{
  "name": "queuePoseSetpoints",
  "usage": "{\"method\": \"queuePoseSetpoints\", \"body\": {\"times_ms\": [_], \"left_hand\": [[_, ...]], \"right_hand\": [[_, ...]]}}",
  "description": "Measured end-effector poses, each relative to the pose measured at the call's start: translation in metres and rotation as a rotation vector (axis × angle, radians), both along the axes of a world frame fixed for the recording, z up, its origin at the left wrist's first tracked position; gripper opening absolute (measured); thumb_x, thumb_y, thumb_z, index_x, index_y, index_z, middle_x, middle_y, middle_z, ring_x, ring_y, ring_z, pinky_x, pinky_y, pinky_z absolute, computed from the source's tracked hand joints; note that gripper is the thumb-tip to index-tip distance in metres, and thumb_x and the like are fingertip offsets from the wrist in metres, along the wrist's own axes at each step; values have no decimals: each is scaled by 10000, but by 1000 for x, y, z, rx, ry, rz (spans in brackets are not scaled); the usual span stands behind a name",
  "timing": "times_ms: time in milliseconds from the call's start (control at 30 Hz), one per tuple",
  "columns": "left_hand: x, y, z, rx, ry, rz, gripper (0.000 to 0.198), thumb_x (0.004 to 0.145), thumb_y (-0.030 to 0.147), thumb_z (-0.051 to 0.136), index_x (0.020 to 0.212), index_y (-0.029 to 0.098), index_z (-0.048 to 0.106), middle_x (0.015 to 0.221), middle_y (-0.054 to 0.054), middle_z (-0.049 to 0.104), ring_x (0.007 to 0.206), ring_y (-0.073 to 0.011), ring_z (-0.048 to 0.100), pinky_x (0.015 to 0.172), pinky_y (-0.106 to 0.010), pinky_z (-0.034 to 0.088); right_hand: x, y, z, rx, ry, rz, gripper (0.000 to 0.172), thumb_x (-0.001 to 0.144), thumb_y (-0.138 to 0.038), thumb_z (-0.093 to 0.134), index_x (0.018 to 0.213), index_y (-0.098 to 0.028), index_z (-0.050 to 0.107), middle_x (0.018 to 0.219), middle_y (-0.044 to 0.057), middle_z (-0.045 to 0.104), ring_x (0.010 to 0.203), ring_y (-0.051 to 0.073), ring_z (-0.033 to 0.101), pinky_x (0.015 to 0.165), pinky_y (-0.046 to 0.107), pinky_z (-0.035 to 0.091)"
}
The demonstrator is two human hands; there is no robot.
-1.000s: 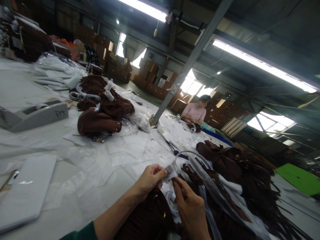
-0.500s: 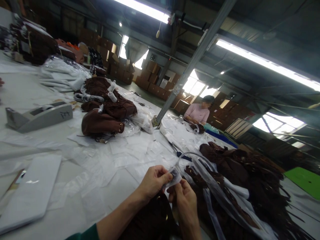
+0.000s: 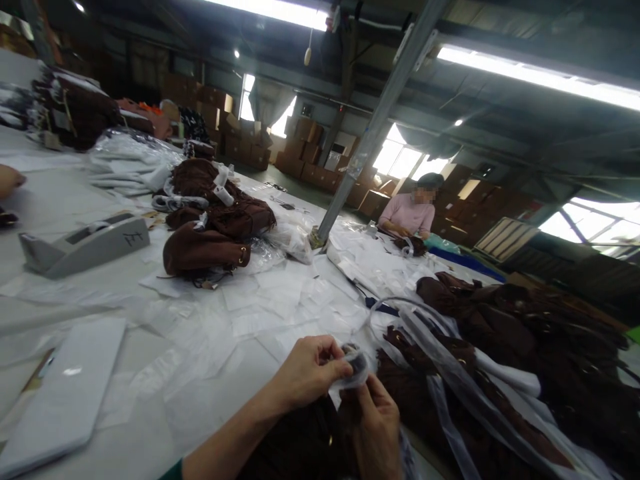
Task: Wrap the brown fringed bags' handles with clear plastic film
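Observation:
My left hand and my right hand meet low in the middle of the view, both pinching a small clear plastic wrap with a dark part inside it. Under my hands lies a dark brown fringed bag. A clear plastic-wrapped strap curves away to the right over a heap of brown fringed bags. Small clear plastic bags are scattered over the white table ahead of my hands.
A grey tape dispenser stands at the left, a flat white board at the near left. More brown bags are piled mid-table by a slanting metal pole. Another person sits at the far side. Someone's hand shows at the left edge.
The view has tipped down and shifted right. My hands stay together on the plastic wrap, which now curls round the dark part. Another person's hand has come in at the left edge.

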State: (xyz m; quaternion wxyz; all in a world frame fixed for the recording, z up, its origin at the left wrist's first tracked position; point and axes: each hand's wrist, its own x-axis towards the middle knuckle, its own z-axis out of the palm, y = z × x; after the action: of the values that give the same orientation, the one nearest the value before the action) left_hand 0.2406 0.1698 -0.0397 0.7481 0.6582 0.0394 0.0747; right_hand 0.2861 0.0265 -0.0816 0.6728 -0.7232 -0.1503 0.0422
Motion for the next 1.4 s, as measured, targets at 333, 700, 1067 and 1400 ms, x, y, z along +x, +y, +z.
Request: {"method": "queuePoseSetpoints", "body": {"times_ms": [333, 700, 1067, 1400], "left_hand": [[4, -13, -13, 195, 43, -68, 179, 769, 314, 635, 705, 150, 601, 660, -1, 615, 568, -114, 501, 513, -195, 343], [2, -18, -12, 11, 19, -47, 368, 786, 288, 648, 1062, 222, 413, 865, -21, 666, 691, -155, 622, 613, -226, 441], [1, -20, -8, -52, 7, -102, 381, 779, 234, 657, 1069, 219, 411, 840, -17, 667, 698, -140, 622, 612, -207, 446], [6, -8, -9, -104, 7, -56, 264, 760, 351, 675, 877, 171, 521, 693, 12, 596, 451, -64, 439, 371, -150, 299]], "right_hand": [[3, -8, -16, 54, 229, -54, 371, 676, -523, 710, 720, -156, 682, 453, -48, 527, 402, 100, 423, 413, 206, 297], [-4, -21, -3, 107, 102, 90, 315, 764, -460, 680, 886, -170, 698, 740, 26, 672, 685, 167, 597, 634, 238, 478], [-4, -19, -10, 63, 63, -2, 336, 762, -493, 683, 883, -184, 738, 769, 25, 703, 781, 203, 645, 756, 275, 510], [-1, -23, -2, -14, 110, -36, 397, 676, -540, 735, 802, -165, 695, 672, 34, 673, 624, 194, 633, 589, 256, 498]]}}
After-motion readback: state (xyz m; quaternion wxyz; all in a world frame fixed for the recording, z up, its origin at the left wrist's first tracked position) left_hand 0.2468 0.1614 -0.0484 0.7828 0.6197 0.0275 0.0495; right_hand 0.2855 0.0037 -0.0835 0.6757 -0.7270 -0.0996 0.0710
